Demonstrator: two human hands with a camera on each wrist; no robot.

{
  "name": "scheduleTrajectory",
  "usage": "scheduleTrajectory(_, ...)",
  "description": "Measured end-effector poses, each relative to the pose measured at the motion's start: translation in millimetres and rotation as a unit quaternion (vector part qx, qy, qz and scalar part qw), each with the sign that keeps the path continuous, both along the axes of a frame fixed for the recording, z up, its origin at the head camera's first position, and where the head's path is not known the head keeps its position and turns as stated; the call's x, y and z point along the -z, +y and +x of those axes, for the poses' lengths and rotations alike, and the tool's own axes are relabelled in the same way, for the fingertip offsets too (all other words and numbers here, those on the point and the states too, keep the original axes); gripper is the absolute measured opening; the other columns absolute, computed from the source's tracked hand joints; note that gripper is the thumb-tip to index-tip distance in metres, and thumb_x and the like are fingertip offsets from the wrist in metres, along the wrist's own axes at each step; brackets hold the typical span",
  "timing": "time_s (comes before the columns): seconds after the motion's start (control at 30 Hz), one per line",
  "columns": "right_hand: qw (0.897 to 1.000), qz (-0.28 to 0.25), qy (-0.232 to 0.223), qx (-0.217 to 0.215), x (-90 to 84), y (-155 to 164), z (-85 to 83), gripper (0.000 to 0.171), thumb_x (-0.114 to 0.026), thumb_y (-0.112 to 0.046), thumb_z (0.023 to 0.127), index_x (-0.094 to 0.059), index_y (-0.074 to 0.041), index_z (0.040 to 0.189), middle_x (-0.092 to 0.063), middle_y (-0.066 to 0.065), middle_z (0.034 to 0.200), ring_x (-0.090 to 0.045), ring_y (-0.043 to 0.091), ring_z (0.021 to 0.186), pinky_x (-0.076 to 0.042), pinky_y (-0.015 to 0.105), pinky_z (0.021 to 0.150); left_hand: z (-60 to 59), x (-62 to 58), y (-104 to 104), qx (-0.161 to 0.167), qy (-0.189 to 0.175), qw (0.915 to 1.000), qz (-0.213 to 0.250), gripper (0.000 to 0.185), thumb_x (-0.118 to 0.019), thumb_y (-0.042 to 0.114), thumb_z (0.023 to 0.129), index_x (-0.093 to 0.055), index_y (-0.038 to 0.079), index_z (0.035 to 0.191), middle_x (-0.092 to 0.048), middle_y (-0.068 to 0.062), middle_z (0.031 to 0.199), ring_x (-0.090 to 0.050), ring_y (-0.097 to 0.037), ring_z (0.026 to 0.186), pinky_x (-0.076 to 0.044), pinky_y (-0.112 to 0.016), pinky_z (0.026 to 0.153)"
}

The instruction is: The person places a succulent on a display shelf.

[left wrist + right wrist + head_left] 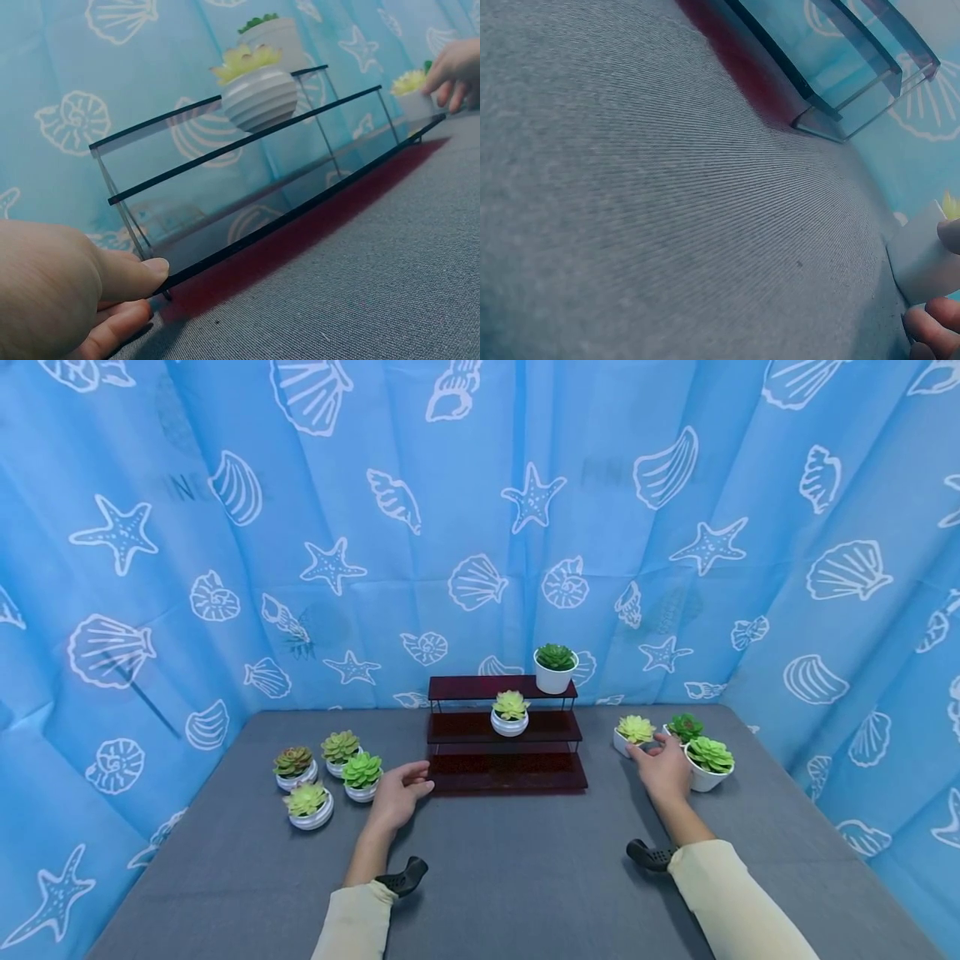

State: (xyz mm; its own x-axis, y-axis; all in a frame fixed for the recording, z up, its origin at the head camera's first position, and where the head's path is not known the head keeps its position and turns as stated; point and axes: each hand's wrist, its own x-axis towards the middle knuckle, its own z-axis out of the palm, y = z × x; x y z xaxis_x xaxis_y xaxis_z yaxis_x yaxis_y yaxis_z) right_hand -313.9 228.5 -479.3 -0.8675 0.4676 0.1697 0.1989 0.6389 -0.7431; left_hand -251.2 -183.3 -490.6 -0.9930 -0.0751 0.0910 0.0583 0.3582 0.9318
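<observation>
A dark red three-tier shelf (pixel 506 772) stands mid-table. Its top tier bears a green succulent in a white pot (pixel 555 670), and the middle tier a yellow-green succulent in a ribbed pot (pixel 510 715) (pixel 259 94). My left hand (pixel 414 783) lies relaxed at the shelf's lower left corner (pixel 225 251), thumb tip (pixel 154 266) touching the bottom tier's edge. My right hand (pixel 649 748) grips a small white pot with a yellow-green succulent (pixel 632 731) right of the shelf. In the right wrist view that pot (pixel 922 262) sits between my fingers (pixel 930 326).
Several potted succulents (pixel 363 775) cluster on the grey table (pixel 510 877) left of the shelf. Two more pots (pixel 708 762) stand beside my right hand. A blue seashell curtain (pixel 480 527) closes in the back and both sides.
</observation>
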Motion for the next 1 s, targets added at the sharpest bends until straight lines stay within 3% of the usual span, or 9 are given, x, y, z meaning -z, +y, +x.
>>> scheduleTrajectory(0.23,1.0,0.01,-0.009,-0.001,-0.6,1.7,-2.1,0.063,-0.068,-0.033,0.09,-0.048,0.003,0.137,-0.062,0.024,0.106,-0.058,0.038,0.094,-0.042,0.052,0.079,-1.0,-0.4,1.8,0.003,0.001,1.0,0.001,0.034,-0.066,0.0,0.091,-0.063,-0.004,0.124,-0.066,-0.018,0.114,-0.059,-0.03,0.106,-0.049,-0.042,0.088)
scheduleTrajectory(0.47,1.0,0.005,-0.015,-0.019,-0.5,2.8,-2.9,0.062,-0.07,-0.033,0.089,-0.05,0.003,0.135,-0.061,0.025,0.122,-0.055,0.04,0.111,-0.037,0.053,0.093,-0.7,-0.9,1.3,0.0,-0.003,1.0,-0.002,0.035,-0.065,0.0,0.091,-0.063,-0.003,0.125,-0.066,-0.016,0.113,-0.059,-0.029,0.106,-0.049,-0.041,0.088)
scheduleTrajectory(0.7,0.999,0.013,-0.005,-0.049,-0.9,2.0,0.3,0.062,-0.072,-0.032,0.088,-0.051,0.005,0.133,-0.06,0.025,0.123,-0.054,0.04,0.113,-0.04,0.052,0.091,0.4,-2.5,1.6,0.0,-0.012,0.9999,0.0,0.035,-0.065,0.001,0.091,-0.062,-0.002,0.126,-0.065,-0.016,0.115,-0.059,-0.028,0.108,-0.049,-0.042,0.089)
scheduleTrajectory(1.0,0.996,-0.001,0.004,-0.089,-2.6,-3.8,4.4,0.062,-0.072,-0.031,0.088,-0.05,0.006,0.132,-0.06,0.027,0.123,-0.063,0.038,0.101,-0.048,0.048,0.081,1.2,-3.9,3.2,-0.008,-0.017,0.9998,-0.001,0.035,-0.066,0.001,0.091,-0.062,-0.002,0.126,-0.066,-0.015,0.114,-0.059,-0.028,0.107,-0.049,-0.042,0.089)
